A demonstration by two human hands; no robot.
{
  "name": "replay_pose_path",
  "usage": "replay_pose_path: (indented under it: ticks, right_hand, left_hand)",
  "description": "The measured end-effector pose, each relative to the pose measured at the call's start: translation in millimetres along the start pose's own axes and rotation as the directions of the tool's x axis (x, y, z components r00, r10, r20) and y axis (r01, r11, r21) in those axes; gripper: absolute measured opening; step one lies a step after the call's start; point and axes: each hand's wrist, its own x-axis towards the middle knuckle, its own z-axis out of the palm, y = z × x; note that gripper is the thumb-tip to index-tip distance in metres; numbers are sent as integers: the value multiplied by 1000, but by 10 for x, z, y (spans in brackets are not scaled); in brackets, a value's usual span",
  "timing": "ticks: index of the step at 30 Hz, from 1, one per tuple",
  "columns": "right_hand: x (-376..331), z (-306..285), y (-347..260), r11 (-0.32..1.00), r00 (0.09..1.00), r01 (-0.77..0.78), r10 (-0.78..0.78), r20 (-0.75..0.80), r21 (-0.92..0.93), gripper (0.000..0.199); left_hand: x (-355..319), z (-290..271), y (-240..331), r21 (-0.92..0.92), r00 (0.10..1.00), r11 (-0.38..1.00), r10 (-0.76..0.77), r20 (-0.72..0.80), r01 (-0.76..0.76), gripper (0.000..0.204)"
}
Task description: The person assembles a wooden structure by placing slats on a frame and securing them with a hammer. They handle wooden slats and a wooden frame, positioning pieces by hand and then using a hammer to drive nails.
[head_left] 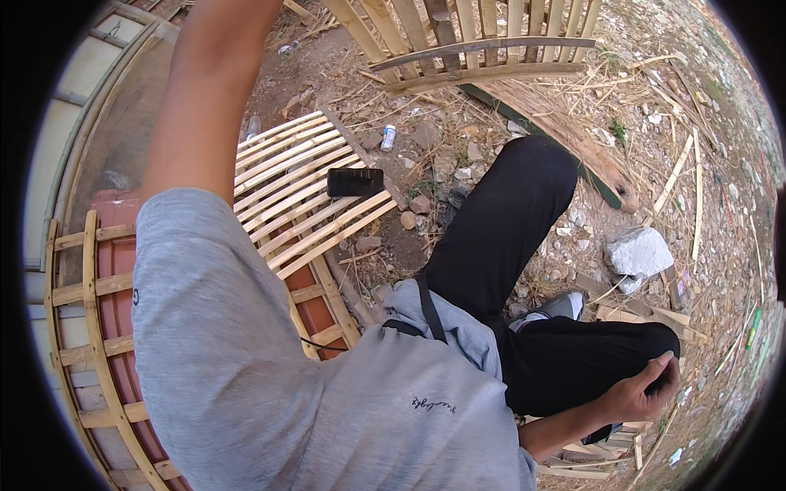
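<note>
In the head view, the pale slatted wooden panel (315, 159) lay to the person's left, flat and partly hidden behind the bare left arm (205, 106); its slats, the long axis of each piece, slanted from lower left to upper right, and a narrow strip crossed their far-right ends; a black phone (354, 182) rested on top, near that strip. The left arm was by far the nearer one, passing just beside the panel and out through the upper edge; the left hand was out of view, so whether it was open or gripping could not be told. The right hand (651, 391) was well apart, across the lap beside the bent knee in black trousers (585, 356); its fingers were curled inward with the thumb toward them, though whether they held something small could not be told. A second slatted panel (483, 49) stood beyond the legs, cut by the upper edge; a dark-edged plank (565, 143) lay just beneath it.
</note>
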Motion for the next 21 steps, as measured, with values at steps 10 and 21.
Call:
replay_pose_path:
  ticks: [10,21]
  right_hand:
    - [-40,49,3,994,1000,15,-18,24,104,21]
    - [-36,114,-82,998,999,31,-34,43,56,20]
  left_hand:
    - [-1314,-379,-1115,144,903,899,-425,60,414,56]
    - [-1527,139,-1117,337,846,803,-532,37,491,59]
